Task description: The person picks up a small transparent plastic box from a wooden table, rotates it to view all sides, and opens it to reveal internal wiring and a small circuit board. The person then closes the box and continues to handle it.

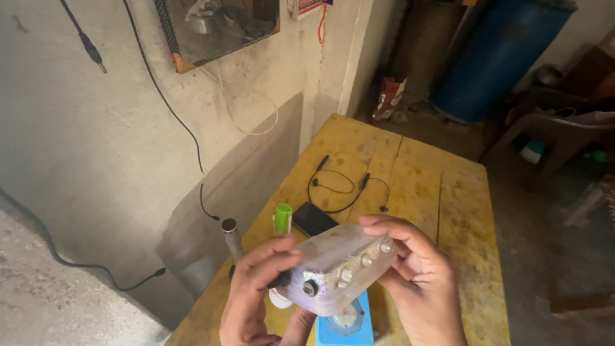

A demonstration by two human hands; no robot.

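Observation:
I hold a clear plastic box [339, 259] with small knobs and sockets along its front, raised above the wooden table [416, 186]. My left hand [256, 288] grips its left end, thumb and fingers near a black knob. My right hand [416, 282] grips its right end, fingers over the top edge near the small metal knobs.
On the table lie a black phone [312, 218], a green lighter-like object [282, 218], a black neckband earphone [346, 186], a grey cylinder [232, 238] and a blue device [346, 323] under the box. A blue barrel [493, 57] and a plastic chair [557, 128] stand at the right. Cables hang on the wall.

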